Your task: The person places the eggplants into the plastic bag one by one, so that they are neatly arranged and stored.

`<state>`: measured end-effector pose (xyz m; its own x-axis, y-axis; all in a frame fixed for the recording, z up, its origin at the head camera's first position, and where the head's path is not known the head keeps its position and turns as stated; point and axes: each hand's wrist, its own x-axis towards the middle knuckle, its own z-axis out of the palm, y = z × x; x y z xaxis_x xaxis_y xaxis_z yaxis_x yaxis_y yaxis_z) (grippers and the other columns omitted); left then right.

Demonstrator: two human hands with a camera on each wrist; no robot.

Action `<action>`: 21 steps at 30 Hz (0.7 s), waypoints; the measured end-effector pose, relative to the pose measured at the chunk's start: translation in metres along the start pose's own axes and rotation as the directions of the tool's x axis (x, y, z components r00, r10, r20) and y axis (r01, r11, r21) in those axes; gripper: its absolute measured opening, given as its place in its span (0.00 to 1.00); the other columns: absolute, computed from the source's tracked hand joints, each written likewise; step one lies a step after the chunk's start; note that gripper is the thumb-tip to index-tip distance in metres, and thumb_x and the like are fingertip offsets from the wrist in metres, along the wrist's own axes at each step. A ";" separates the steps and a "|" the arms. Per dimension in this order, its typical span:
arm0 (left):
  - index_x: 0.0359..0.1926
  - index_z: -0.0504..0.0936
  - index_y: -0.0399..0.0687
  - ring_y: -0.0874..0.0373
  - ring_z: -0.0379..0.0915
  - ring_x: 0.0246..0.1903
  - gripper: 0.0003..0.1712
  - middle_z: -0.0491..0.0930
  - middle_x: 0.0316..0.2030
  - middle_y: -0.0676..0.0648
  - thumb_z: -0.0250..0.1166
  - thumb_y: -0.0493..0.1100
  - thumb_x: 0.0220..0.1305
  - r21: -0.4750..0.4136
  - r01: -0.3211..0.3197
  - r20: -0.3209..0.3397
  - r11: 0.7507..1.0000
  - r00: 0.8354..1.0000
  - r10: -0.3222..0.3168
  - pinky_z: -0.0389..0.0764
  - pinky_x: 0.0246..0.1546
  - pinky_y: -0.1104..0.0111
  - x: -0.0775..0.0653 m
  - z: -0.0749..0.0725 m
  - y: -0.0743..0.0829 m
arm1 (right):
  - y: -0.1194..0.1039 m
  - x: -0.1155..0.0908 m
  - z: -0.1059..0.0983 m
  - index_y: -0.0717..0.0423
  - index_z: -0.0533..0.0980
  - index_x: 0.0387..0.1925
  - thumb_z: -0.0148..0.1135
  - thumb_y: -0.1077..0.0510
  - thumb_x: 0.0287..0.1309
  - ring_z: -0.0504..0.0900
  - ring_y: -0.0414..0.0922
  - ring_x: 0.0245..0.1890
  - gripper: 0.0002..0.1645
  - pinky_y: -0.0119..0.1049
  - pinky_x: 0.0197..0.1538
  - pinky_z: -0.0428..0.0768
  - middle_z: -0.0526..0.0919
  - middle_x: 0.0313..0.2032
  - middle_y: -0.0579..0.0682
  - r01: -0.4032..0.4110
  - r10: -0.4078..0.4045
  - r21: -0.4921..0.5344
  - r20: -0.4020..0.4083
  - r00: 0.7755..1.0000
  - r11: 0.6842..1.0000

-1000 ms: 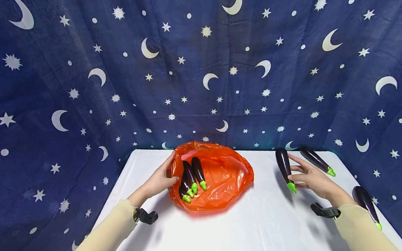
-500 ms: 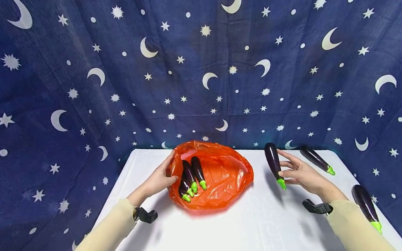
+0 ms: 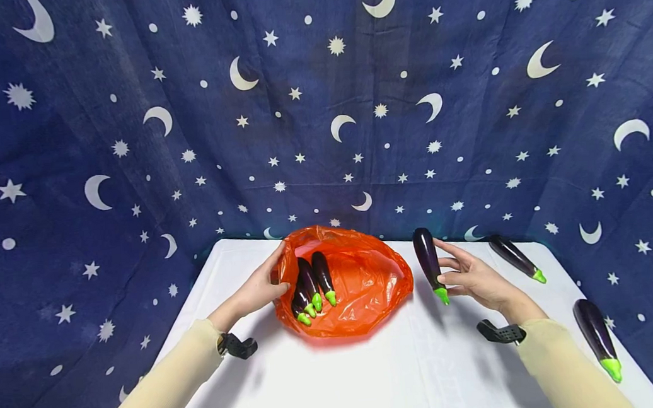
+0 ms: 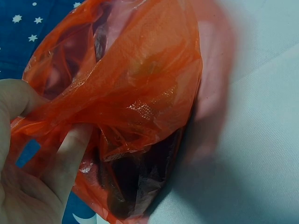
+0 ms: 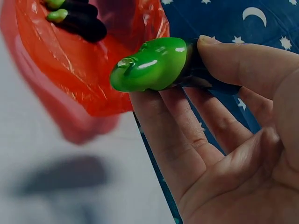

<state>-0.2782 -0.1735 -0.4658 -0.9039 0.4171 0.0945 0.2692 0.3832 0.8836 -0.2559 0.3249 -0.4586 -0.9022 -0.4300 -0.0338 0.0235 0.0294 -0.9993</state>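
An orange-red plastic bag lies with its mouth toward me in the head view. Several dark purple eggplants with green caps are inside, at its left. My left hand holds the bag's left rim; in the left wrist view, the thin plastic is bunched between thumb and fingers. Right of the bag, my right hand pinches another eggplant above the table, green cap down toward me. The right wrist view shows the thumb on one side of its green cap and fingers beneath; its far end is hidden.
Two more eggplants rest on the white table: one eggplant at the back right and one eggplant near the right edge. A dark blue star-and-moon cloth hangs behind the table and at both sides.
My right hand has carried the eggplant left toward the bag, bringing the eggplant at the right edge into full view. My left hand and the bag have stayed in place.
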 end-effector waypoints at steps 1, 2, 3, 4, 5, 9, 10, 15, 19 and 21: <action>0.83 0.41 0.56 0.47 0.70 0.60 0.58 0.58 0.77 0.43 0.64 0.29 0.61 0.003 -0.001 0.000 1.000 1.000 0.001 0.79 0.52 0.65 0.000 0.000 0.000 | 0.000 0.001 0.002 0.47 0.46 0.83 0.61 0.70 0.65 0.86 0.49 0.49 0.53 0.50 0.50 0.83 0.78 0.59 0.49 0.001 -0.001 0.002 0.003 1.000 1.000; 0.83 0.41 0.57 0.48 0.70 0.60 0.58 0.58 0.77 0.43 0.64 0.29 0.61 0.005 0.003 -0.002 1.000 1.000 -0.003 0.79 0.53 0.65 0.000 0.000 -0.001 | 0.000 0.003 0.004 0.48 0.46 0.83 0.61 0.70 0.65 0.86 0.49 0.49 0.53 0.50 0.50 0.83 0.78 0.59 0.50 0.004 -0.004 0.003 0.012 1.000 1.000; 0.83 0.41 0.57 0.48 0.70 0.60 0.58 0.58 0.77 0.44 0.64 0.29 0.61 0.008 0.004 -0.002 1.000 1.000 -0.004 0.79 0.53 0.64 0.000 -0.001 -0.001 | 0.000 0.005 0.006 0.47 0.47 0.83 0.61 0.70 0.65 0.87 0.49 0.48 0.53 0.50 0.50 0.83 0.77 0.59 0.51 0.006 -0.006 0.005 0.015 1.000 1.000; 0.83 0.41 0.58 0.47 0.70 0.60 0.58 0.58 0.77 0.44 0.64 0.29 0.61 0.007 0.003 -0.001 1.000 1.000 -0.003 0.79 0.53 0.63 0.000 -0.001 -0.001 | 0.000 0.007 0.008 0.48 0.47 0.83 0.60 0.70 0.65 0.87 0.50 0.48 0.52 0.50 0.50 0.83 0.77 0.60 0.52 0.008 -0.008 0.005 0.024 1.000 1.000; 0.83 0.41 0.58 0.47 0.69 0.61 0.58 0.57 0.77 0.44 0.64 0.29 0.61 0.009 0.000 -0.002 1.000 1.000 0.000 0.77 0.56 0.62 0.001 -0.001 -0.001 | 0.000 0.008 0.011 0.48 0.47 0.82 0.60 0.70 0.65 0.87 0.50 0.48 0.52 0.50 0.50 0.84 0.77 0.60 0.53 0.009 -0.009 0.006 0.030 1.000 1.000; 0.83 0.41 0.57 0.45 0.68 0.63 0.59 0.56 0.77 0.42 0.63 0.28 0.60 -0.011 -0.010 0.004 1.000 1.000 0.010 0.75 0.61 0.55 0.002 -0.001 0.000 | -0.001 0.018 0.021 0.47 0.48 0.82 0.60 0.70 0.66 0.86 0.52 0.49 0.51 0.51 0.50 0.84 0.78 0.60 0.53 0.000 -0.001 0.011 0.068 0.998 1.000; 0.83 0.41 0.57 0.44 0.68 0.63 0.59 0.56 0.77 0.41 0.63 0.28 0.60 -0.016 -0.014 0.005 1.000 1.000 0.014 0.75 0.62 0.53 0.002 -0.001 -0.001 | -0.001 0.020 0.024 0.47 0.48 0.82 0.60 0.70 0.66 0.86 0.52 0.50 0.51 0.52 0.50 0.84 0.78 0.61 0.52 -0.002 0.001 0.013 0.078 0.997 1.000; 0.83 0.41 0.56 0.43 0.67 0.63 0.58 0.55 0.78 0.40 0.62 0.27 0.60 -0.027 -0.013 0.006 1.000 1.000 0.013 0.73 0.63 0.51 0.001 -0.001 0.002 | 0.001 0.032 0.040 0.46 0.50 0.82 0.61 0.70 0.65 0.86 0.51 0.50 0.51 0.54 0.51 0.84 0.79 0.60 0.52 -0.026 0.022 0.031 0.121 0.992 0.999; 0.83 0.41 0.59 0.46 0.68 0.61 0.59 0.56 0.77 0.44 0.62 0.27 0.60 -0.025 0.003 0.006 1.000 1.000 -0.002 0.77 0.58 0.58 0.001 -0.002 -0.001 | 0.005 0.042 0.053 0.47 0.50 0.82 0.61 0.71 0.65 0.84 0.55 0.53 0.51 0.52 0.51 0.84 0.77 0.63 0.57 -0.029 0.024 0.028 0.170 0.985 0.999; 0.83 0.41 0.60 0.47 0.68 0.60 0.59 0.57 0.77 0.44 0.62 0.27 0.60 -0.026 0.007 0.004 1.000 1.000 -0.007 0.76 0.58 0.59 0.001 -0.002 -0.001 | 0.008 0.047 0.061 0.47 0.51 0.82 0.61 0.70 0.64 0.84 0.55 0.52 0.51 0.50 0.49 0.85 0.74 0.65 0.60 -0.036 0.032 0.021 0.189 0.981 0.999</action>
<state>-0.2800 -0.1752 -0.4660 -0.9045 0.4176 0.0866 0.2541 0.3646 0.8958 -0.2718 0.2501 -0.4691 -0.8033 -0.5917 -0.0678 0.0652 0.0258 -0.9975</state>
